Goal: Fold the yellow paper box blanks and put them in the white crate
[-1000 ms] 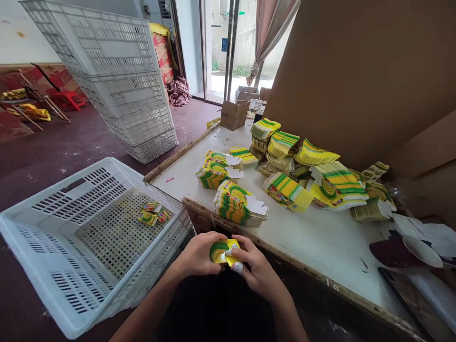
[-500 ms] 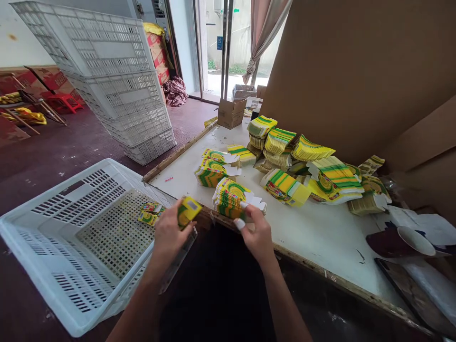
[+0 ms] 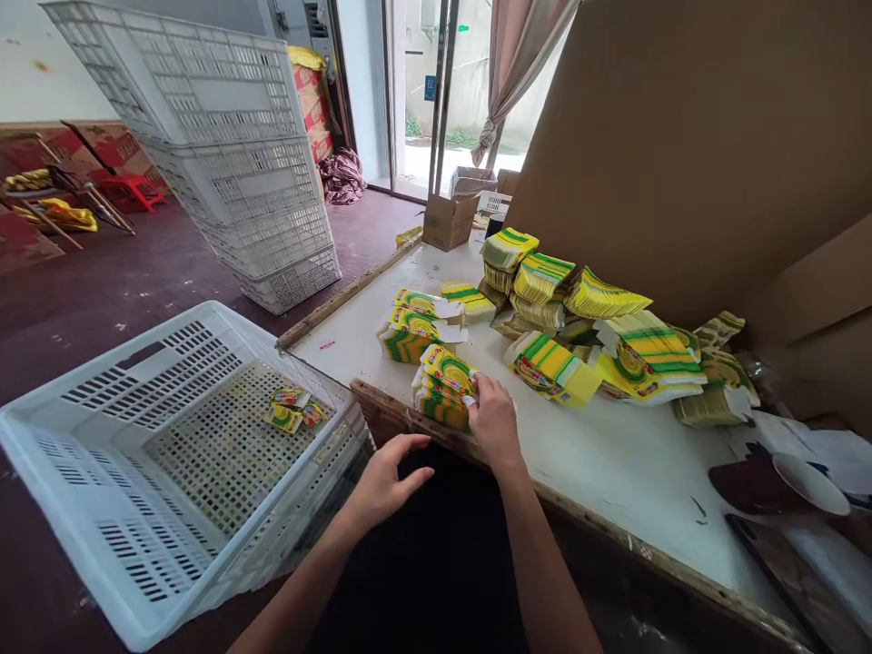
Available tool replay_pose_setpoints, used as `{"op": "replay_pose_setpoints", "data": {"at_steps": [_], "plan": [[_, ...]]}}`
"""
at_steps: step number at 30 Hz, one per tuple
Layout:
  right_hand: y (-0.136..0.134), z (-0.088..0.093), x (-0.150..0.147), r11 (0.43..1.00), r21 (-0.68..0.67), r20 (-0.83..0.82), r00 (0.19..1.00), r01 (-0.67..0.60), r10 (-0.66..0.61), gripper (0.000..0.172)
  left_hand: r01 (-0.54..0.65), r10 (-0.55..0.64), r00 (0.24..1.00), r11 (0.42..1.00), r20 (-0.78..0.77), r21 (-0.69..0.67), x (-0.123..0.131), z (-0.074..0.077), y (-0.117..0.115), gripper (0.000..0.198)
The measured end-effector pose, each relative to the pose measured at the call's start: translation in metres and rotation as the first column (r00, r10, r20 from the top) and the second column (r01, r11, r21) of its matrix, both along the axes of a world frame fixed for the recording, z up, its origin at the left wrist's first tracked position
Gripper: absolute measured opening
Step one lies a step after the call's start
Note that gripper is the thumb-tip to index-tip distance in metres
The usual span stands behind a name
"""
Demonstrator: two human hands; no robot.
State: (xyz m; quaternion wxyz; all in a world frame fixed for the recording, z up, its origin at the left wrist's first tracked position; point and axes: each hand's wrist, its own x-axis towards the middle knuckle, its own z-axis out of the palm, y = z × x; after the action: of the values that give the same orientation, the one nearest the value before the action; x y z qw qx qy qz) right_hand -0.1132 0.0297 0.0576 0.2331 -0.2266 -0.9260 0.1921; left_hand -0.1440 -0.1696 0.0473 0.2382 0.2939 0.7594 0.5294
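My left hand (image 3: 390,483) is in front of the table edge, thumb and fingers apart, with nothing in it. My right hand (image 3: 494,420) is at the right end of a row of yellow-and-green cartons (image 3: 444,380) by the front edge, its fingers closed on the end carton. White coverings show on its fingertips. Behind this row stands another row of similar cartons (image 3: 417,329) with white flaps sticking out. To my left, a few small filled cartons (image 3: 294,411) lie at the bottom of a white plastic crate (image 3: 129,371).
Bundles of flat cartons (image 3: 541,277) are piled at the back right of the white table (image 3: 606,472). A dark red pot (image 3: 746,486) stands at the right. Stacked crates (image 3: 238,182) lean on the left. A wooden strip (image 3: 354,289) edges the table. A cardboard box (image 3: 448,222) sits farther back.
My left hand has let go of a small carton, now in the crate, and come back right, empty. My right hand has moved onto the front carton row's end.
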Motion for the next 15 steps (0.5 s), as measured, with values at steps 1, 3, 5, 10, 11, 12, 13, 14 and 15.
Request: {"op": "replay_pose_setpoints", "data": {"at_steps": [1,3,5,10,11,12,13,14,15], "plan": [[0.0,0.002,-0.001,1.0,-0.006,0.014,1.0,-0.003,0.003,0.04,0.024,-0.025,1.0,1.0,0.016,0.008,0.003,0.0,0.003,0.037],[-0.003,0.009,0.001,0.999,-0.031,0.001,1.0,0.009,-0.009,0.042,0.045,-0.049,0.996,0.998,0.079,0.049,0.005,-0.002,0.008,0.041],[-0.012,0.014,0.007,0.996,-0.088,-0.075,0.997,0.003,-0.01,0.046,0.015,-0.045,0.982,0.987,0.185,0.162,0.006,-0.007,0.012,0.055],[-0.063,0.016,0.038,0.77,-0.466,-0.256,0.9,-0.435,0.353,0.048,-0.329,0.058,0.892,0.765,0.448,0.554,0.004,-0.011,0.021,0.072],[-0.075,0.015,0.044,0.661,-0.561,-0.302,0.866,-0.499,0.398,0.046,-0.385,0.073,0.87,0.718,0.488,0.579,0.004,-0.007,0.022,0.066],[-0.085,0.014,0.049,0.565,-0.635,-0.344,0.848,-0.527,0.404,0.043,-0.425,0.083,0.852,0.685,0.517,0.592,0.004,-0.003,0.023,0.059],[-0.093,0.013,0.053,0.501,-0.679,-0.379,0.84,-0.537,0.388,0.042,-0.453,0.093,0.84,0.663,0.535,0.596,0.004,0.001,0.024,0.054],[-0.1,0.012,0.056,0.463,-0.707,-0.398,0.842,-0.535,0.365,0.042,-0.47,0.11,0.835,0.652,0.54,0.595,0.004,0.004,0.025,0.05],[-0.104,0.011,0.058,0.447,-0.723,-0.405,0.848,-0.526,0.343,0.042,-0.487,0.141,0.832,0.647,0.536,0.586,0.005,0.007,0.025,0.048]]}}
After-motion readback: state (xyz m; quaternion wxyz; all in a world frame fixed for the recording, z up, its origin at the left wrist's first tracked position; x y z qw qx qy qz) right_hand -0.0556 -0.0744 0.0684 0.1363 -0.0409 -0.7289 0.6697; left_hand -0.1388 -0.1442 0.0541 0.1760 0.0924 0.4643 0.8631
